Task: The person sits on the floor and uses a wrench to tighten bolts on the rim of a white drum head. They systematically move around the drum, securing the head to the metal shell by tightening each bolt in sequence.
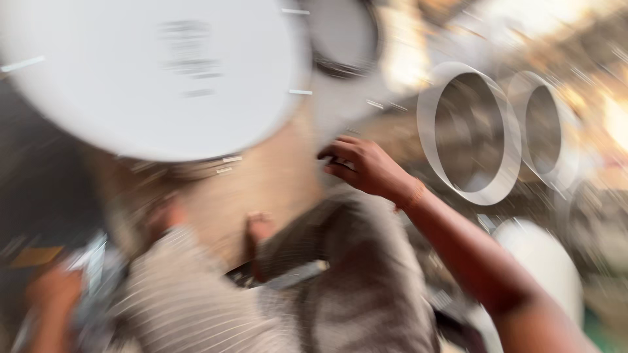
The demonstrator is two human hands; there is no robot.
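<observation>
I am counting two open white rings side by side right of the big white disc, one dark-rimmed disc just beyond it, and one white drum below the rings.

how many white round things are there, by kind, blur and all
large white disc: 1
white rings standing on edge: 2
white rounded object at lower right: 1
total: 4
The right hand reaches up just below the disc's right edge.
</observation>
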